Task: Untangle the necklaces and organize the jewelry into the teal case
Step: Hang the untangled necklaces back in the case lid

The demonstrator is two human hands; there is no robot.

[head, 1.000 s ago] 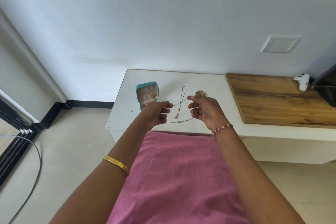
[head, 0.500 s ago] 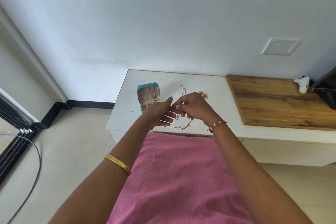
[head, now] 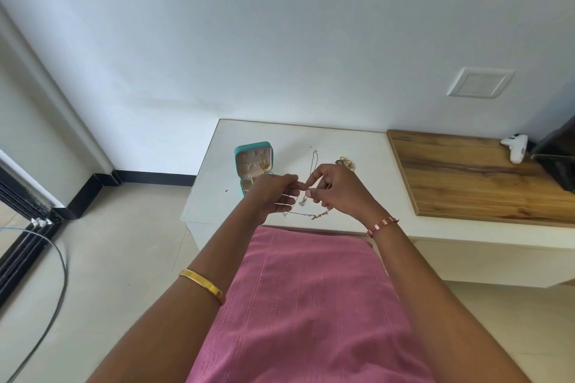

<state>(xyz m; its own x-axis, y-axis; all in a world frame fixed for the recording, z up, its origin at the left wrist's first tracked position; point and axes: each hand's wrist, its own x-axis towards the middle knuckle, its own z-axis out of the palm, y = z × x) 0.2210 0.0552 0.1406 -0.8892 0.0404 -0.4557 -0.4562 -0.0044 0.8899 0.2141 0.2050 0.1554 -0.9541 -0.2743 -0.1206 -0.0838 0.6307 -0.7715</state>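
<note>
Nearest, pink cloth (head: 311, 305) across the lap. Above it, over the white table's (head: 211, 196) front edge, left hand (head: 273, 196) and right hand (head: 339, 188) fingertip to fingertip, both pinching a thin necklace chain (head: 306, 214); its loop sagging just below and between the grips, toward the table edge. Behind the left hand, teal case (head: 253, 162) open, lid upright. Farther back, another chain (head: 313, 162) and gold jewelry (head: 345, 162) on the table.

Bare arms, no sleeves. A shiny gold bangle (head: 202, 285) around the left arm, far back from the left hand (head: 273, 196). A thin red and white bead bracelet (head: 382, 226) right behind the right hand (head: 339, 188). Pink cloth (head: 311, 305) with stitched lines, between both arms.
</note>
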